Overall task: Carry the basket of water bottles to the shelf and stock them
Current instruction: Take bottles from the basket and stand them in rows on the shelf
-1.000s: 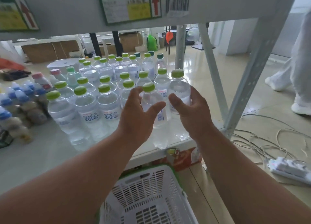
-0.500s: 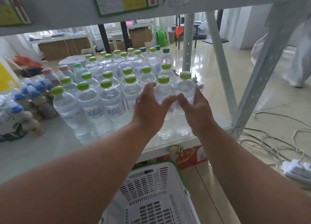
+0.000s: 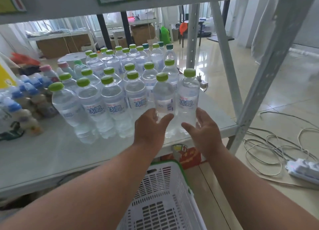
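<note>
Bottles [image 3: 188, 98] | clear, green caps, upright | on shelf [image 3: 51, 152]

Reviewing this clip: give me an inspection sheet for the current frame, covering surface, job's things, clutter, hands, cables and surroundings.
Surface: pale shelf board, front strip bare.
Job's things: green-capped water bottles upright in rows; front-right pair at the row's end; white basket on the floor below, visible part holds no bottles.
Clutter: blue-capped small bottles at left; red carton under the shelf.
Hands: left hand thumb against a front bottle's lower body; right hand open beside the end bottle, contact unclear.
Cables: loose white cords and a power strip on the floor at right.
Surroundings: tiled floor, cardboard boxes behind.
</note>
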